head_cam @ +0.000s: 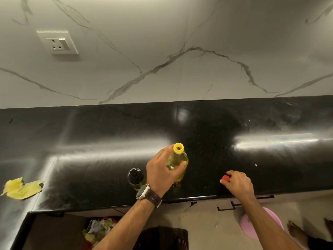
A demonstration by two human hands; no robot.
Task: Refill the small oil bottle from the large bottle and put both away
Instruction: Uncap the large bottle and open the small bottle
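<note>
The large clear bottle [177, 160] of yellow oil stands upright on the black counter [252, 159], its yellow neck open with no cap on. My left hand [162, 172] grips its shoulder from the left. Just left of that hand stands the small oil bottle [135, 178], dark-topped, with a little yellow oil at its base. To the right, my right hand [237, 184] pinches a red cap [225, 178] at the counter surface near the front edge.
A crumpled yellow cloth [21, 189] lies at the counter's left corner. A wall socket [58, 42] sits on the marble backsplash. Below the counter edge are drawer handles [232, 204], a pink bin [252, 224], a bag of waste [99, 230] and bare feet.
</note>
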